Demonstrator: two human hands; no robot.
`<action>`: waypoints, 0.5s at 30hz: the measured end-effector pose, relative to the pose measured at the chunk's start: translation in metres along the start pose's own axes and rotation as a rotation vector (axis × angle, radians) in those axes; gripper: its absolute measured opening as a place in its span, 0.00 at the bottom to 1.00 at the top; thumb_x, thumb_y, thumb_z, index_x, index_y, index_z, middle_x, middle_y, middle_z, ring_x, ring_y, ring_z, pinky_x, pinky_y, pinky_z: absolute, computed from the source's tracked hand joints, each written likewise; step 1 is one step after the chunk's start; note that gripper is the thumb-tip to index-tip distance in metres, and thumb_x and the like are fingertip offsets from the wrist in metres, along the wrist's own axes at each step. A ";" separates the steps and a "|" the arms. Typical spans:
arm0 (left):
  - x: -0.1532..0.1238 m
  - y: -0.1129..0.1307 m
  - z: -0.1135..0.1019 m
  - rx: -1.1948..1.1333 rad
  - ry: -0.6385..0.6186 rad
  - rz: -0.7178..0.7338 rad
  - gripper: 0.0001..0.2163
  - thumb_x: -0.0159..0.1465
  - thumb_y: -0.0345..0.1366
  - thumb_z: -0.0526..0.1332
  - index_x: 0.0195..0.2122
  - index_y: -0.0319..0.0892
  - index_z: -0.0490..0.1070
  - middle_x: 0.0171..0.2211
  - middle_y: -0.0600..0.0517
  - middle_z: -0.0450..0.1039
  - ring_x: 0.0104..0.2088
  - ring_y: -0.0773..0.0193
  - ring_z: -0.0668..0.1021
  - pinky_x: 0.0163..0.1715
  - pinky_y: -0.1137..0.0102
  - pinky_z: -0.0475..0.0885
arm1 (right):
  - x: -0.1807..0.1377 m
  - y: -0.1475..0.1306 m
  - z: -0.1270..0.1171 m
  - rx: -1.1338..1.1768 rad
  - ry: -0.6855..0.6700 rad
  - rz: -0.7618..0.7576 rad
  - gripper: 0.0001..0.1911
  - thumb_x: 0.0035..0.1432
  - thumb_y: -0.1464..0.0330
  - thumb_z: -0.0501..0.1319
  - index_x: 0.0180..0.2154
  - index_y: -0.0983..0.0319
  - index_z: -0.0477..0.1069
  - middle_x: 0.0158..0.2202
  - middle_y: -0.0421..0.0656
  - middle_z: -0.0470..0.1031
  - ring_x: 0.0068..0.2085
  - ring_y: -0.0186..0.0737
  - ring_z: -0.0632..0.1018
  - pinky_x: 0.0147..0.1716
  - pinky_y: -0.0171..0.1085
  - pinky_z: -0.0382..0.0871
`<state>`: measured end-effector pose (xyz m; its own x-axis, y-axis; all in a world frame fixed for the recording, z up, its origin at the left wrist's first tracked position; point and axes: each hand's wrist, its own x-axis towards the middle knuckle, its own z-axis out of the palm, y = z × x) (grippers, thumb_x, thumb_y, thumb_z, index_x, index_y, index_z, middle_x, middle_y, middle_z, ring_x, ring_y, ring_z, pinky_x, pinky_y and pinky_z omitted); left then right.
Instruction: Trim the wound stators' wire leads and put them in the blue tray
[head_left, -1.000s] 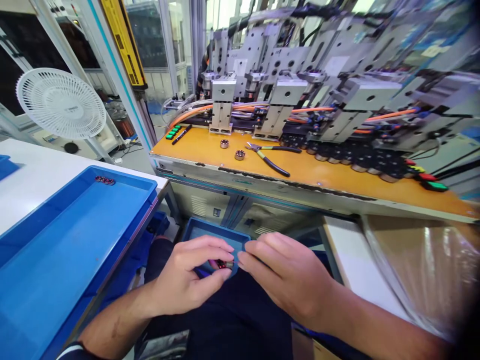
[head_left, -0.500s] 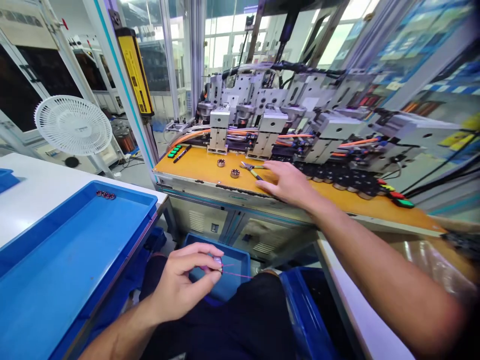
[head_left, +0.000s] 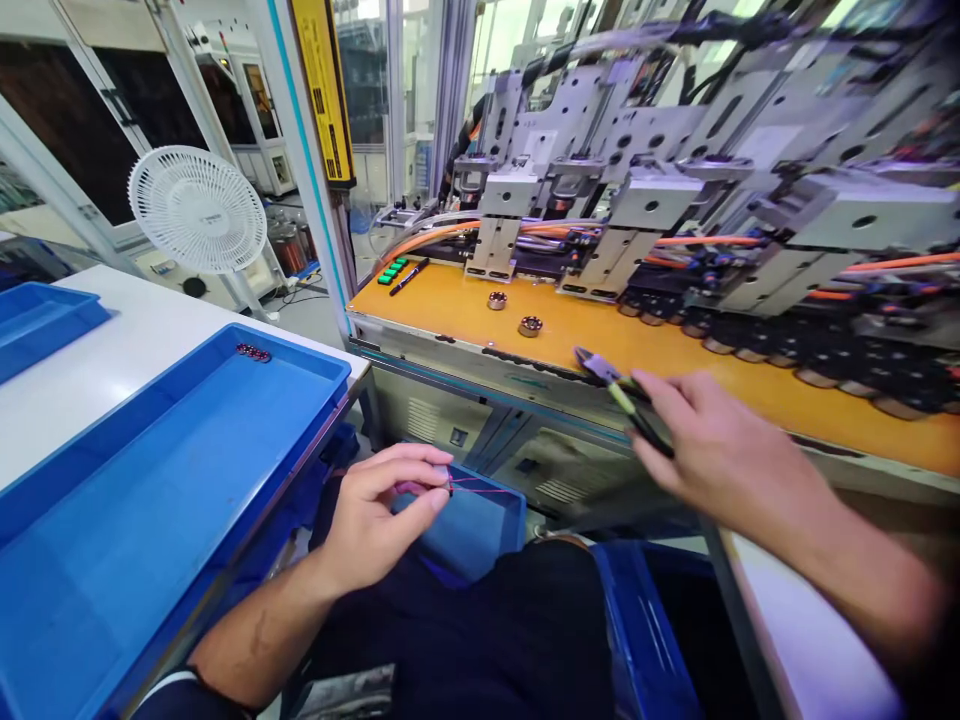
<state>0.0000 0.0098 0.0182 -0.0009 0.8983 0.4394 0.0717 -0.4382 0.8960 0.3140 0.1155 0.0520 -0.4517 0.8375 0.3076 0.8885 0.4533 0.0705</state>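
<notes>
Above my lap, my left hand [head_left: 386,515] pinches a small round part [head_left: 444,478], mostly covered by the fingers, with thin reddish wires [head_left: 480,489] sticking out to the right. My right hand [head_left: 697,440] grips a pair of cutting pliers [head_left: 616,388] by its green and black handles, in front of the orange worktop's edge. The jaws point up and to the left. Two metal ring-shaped parts, a nearer one [head_left: 530,326] and a farther one [head_left: 496,300], rest on the orange worktop [head_left: 450,311] left of the pliers.
Machine fixtures [head_left: 622,235] line the back of the worktop, with a row of dark round parts [head_left: 817,360] at right. A black pen [head_left: 409,276] lies by green pieces [head_left: 391,270]. At left, a blue tray [head_left: 187,460] holds several small parts [head_left: 253,352]. A blue bin [head_left: 480,530] stands below.
My right hand has picked the pliers up off the worktop and brought them nearer. My left hand still pinches the wired part. The view has turned slightly and moved closer.
</notes>
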 end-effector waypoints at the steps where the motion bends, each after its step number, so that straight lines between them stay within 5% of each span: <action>1: 0.000 -0.001 0.001 -0.003 -0.003 0.007 0.09 0.59 0.24 0.66 0.38 0.43 0.79 0.44 0.46 0.79 0.42 0.62 0.81 0.38 0.72 0.76 | -0.018 -0.013 0.003 0.111 0.026 0.001 0.26 0.63 0.61 0.47 0.59 0.67 0.57 0.46 0.60 0.67 0.43 0.57 0.74 0.42 0.51 0.70; 5: 0.002 -0.004 0.005 0.013 -0.035 0.056 0.10 0.58 0.23 0.66 0.38 0.42 0.79 0.42 0.46 0.80 0.42 0.61 0.81 0.41 0.69 0.76 | -0.090 -0.078 0.018 0.690 -0.098 0.075 0.20 0.64 0.64 0.56 0.56 0.57 0.57 0.45 0.48 0.72 0.41 0.43 0.78 0.40 0.39 0.74; 8: 0.003 -0.004 0.008 0.049 -0.053 0.064 0.10 0.58 0.23 0.66 0.38 0.41 0.79 0.43 0.45 0.80 0.42 0.61 0.81 0.41 0.68 0.76 | -0.125 -0.121 0.027 1.090 -0.265 0.150 0.26 0.66 0.69 0.54 0.63 0.53 0.51 0.47 0.46 0.73 0.42 0.37 0.79 0.45 0.37 0.74; 15: -0.001 0.002 0.011 0.102 -0.057 0.073 0.09 0.57 0.22 0.66 0.37 0.40 0.79 0.42 0.44 0.80 0.41 0.61 0.81 0.41 0.68 0.77 | -0.130 -0.146 0.034 1.580 -0.405 0.237 0.33 0.63 0.75 0.55 0.66 0.50 0.53 0.59 0.48 0.68 0.56 0.42 0.74 0.60 0.46 0.64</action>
<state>0.0113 0.0089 0.0189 0.0641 0.8657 0.4964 0.1702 -0.4996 0.8494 0.2401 -0.0492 -0.0310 -0.5423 0.8341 -0.1006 0.0947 -0.0583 -0.9938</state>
